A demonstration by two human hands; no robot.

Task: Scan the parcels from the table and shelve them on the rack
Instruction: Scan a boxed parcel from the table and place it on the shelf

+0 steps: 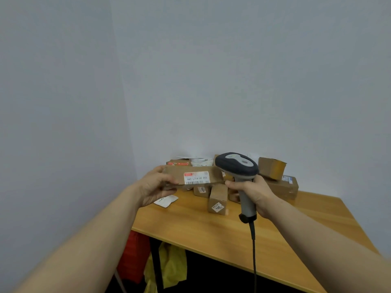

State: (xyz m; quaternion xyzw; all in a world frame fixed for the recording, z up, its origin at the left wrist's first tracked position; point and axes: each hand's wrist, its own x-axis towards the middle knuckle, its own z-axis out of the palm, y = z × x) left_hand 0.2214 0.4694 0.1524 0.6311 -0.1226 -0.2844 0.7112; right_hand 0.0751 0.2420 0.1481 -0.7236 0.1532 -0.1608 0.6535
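Parcel in my left hand, scanner in my right, barcode between them.

My left hand (155, 187) grips the left end of a long flat parcel (176, 171), thumb on the near face and fingers curled behind. My right hand (254, 194) is wrapped round the handle of the corded scanner (238, 164). The parcel's long axis runs side to side, from one hand to the other, held above the surface (211, 233). Its white label (196, 178) faces me and sits closer to the right hand. The scanner's head overlaps the parcel's right end, nose pointing left and away, so I judge it isn't aimed at the barcode yet. Either the head draws back toward me or the left hand turns the label to it. The other parcels (279, 185) lie heaped just beyond both hands.
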